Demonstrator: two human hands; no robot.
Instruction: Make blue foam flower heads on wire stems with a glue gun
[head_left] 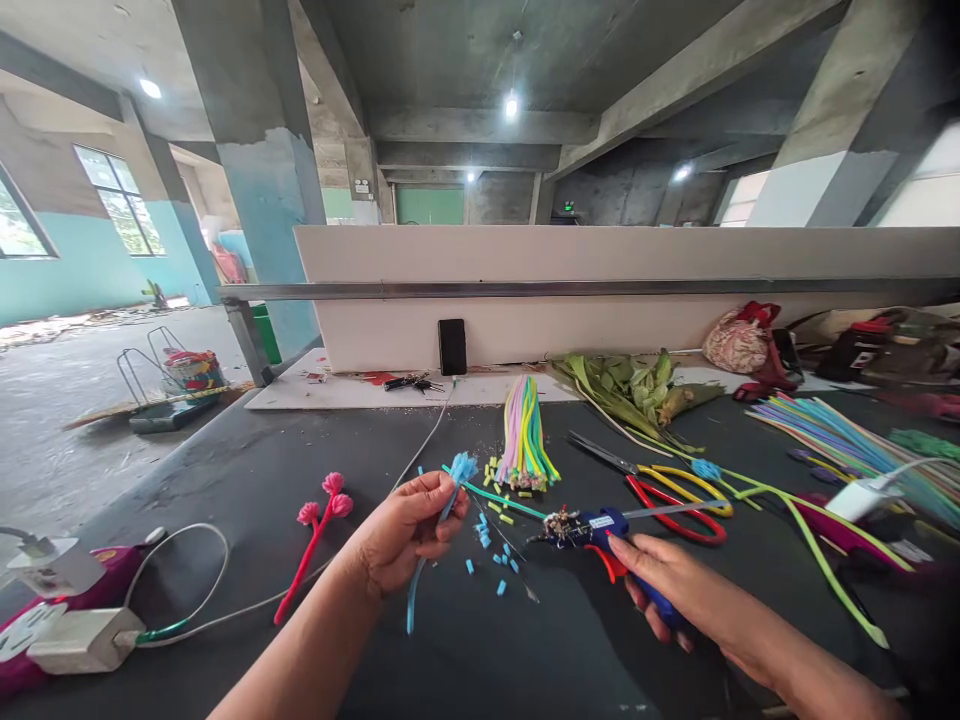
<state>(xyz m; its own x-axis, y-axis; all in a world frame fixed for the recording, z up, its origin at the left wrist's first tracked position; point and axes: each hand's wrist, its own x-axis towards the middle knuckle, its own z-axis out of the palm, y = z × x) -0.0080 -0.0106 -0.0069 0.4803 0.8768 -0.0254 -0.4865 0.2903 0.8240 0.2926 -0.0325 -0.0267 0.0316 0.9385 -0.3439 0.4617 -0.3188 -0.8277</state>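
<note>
Pinched in the fingers of my left hand (416, 525) is a blue chenille-stem flower (463, 468), its blue stem hanging below the fingers. My right hand (664, 580) grips a blue hot glue gun (600, 525) with an orange trigger, its nozzle pointing left and a glue stick (667, 508) protruding from its back. A teal stem (502, 498) runs from near the flower towards the gun; whether it touches either is unclear. Small cut blue pieces (501, 588) lie scattered between the hands. A red stem with pink blossoms (315, 545) rests left of my left hand.
Scissors (652, 480) with yellow and red handles lie behind the glue gun. A bundle of pastel stems (527, 435) and green leaves (630, 385) lie farther back. Power strips stand at left (30, 635) and right (825, 520), with a white cable (255, 605). A phone (452, 347) leans on the partition.
</note>
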